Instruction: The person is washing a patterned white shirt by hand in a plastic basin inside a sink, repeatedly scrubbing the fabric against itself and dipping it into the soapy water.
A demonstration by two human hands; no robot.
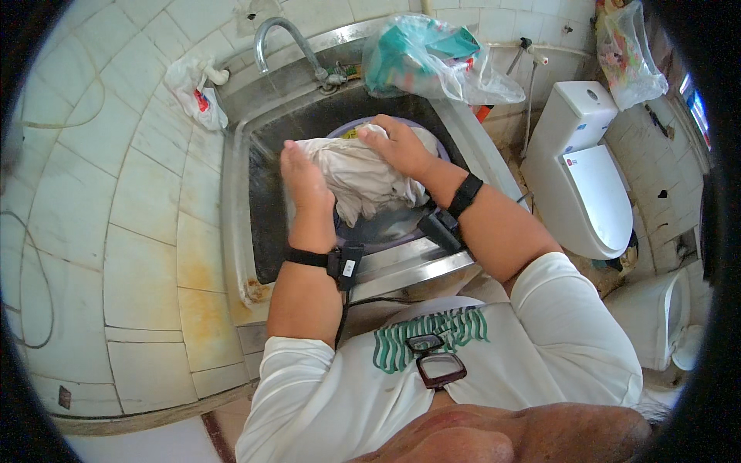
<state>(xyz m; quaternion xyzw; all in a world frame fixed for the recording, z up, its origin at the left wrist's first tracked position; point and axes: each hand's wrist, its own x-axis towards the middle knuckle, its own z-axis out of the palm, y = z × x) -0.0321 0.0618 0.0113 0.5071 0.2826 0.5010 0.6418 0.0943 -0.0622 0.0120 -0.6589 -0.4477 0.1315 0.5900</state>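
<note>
A wet, off-white cloth (363, 181) is bunched up over a round purple basin (386, 231) that sits inside a steel sink (235, 201). My left hand (302, 176) grips the cloth's left side. My right hand (395, 145) presses down on its top right part, fingers curled over the fabric. Both wrists wear black bands. A curved metal tap (278, 35) stands behind the sink, and a thin stream of water falls from it toward the sink's left side.
A clear plastic bag with green and other items (432, 58) lies on the sink's back right rim. A small white bag (197, 92) rests at the back left. A white toilet (587, 177) stands to the right, tiled wall to the left.
</note>
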